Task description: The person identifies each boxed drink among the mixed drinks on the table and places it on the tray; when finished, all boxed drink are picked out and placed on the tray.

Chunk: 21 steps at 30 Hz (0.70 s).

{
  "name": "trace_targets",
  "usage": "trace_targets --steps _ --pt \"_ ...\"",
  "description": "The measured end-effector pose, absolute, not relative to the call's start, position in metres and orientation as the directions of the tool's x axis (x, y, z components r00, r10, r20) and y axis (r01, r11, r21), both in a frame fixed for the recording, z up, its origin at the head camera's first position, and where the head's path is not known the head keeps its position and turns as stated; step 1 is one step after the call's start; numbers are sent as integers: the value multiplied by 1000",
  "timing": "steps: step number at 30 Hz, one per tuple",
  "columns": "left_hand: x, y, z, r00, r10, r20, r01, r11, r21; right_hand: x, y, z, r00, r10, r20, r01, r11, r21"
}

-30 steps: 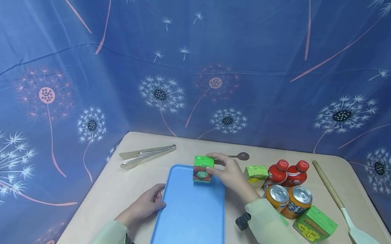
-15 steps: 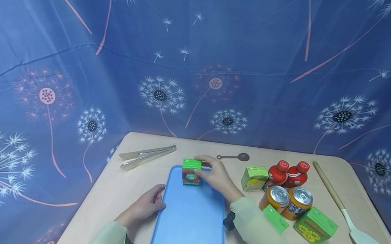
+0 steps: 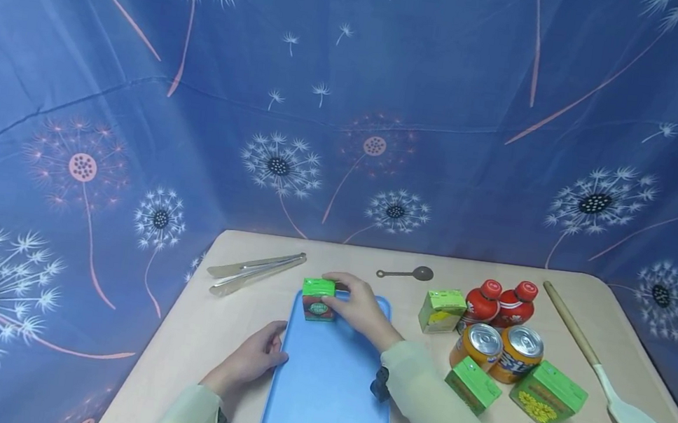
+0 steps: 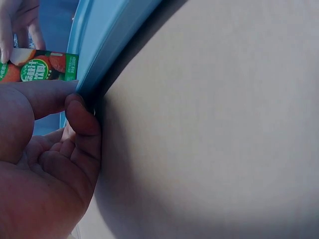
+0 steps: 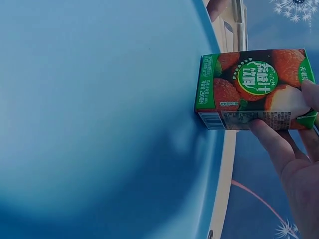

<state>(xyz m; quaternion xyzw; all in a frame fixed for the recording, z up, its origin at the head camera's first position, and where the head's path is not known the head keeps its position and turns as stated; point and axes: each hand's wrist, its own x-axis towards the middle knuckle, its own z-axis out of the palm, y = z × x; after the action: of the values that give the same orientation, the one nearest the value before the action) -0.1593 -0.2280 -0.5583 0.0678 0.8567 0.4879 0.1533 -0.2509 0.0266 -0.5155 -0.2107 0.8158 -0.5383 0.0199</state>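
A blue tray [image 3: 333,387] lies lengthwise on the table. My left hand [image 3: 250,357] grips its left rim, thumb on top and the other fingers curled at the outer side, as the left wrist view shows. At the tray's far left corner my right hand [image 3: 360,311] holds a small green-topped juice carton [image 3: 319,302] between thumb and fingers. Lychees are printed on the carton [image 5: 254,82], which stands upright with its base right at the tray surface in the right wrist view.
Right of the tray cluster juice cartons [image 3: 442,310], two orange soda cans [image 3: 520,354] and two red-capped bottles [image 3: 514,307]. A white-bladed spatula [image 3: 637,421] lies at far right, a brown spoon [image 3: 422,273] behind the tray, metal tongs [image 3: 257,272] at back left.
My right hand has carried the juice carton leftward and slightly down to the tray's far left corner. The left hand has stayed at the rim.
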Motion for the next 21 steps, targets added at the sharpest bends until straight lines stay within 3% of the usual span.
trace_targets --steps 21 --pt "-159 -228 -559 -949 247 -196 -34 539 842 -255 20 -520 -894 -413 175 -327 333 -884"
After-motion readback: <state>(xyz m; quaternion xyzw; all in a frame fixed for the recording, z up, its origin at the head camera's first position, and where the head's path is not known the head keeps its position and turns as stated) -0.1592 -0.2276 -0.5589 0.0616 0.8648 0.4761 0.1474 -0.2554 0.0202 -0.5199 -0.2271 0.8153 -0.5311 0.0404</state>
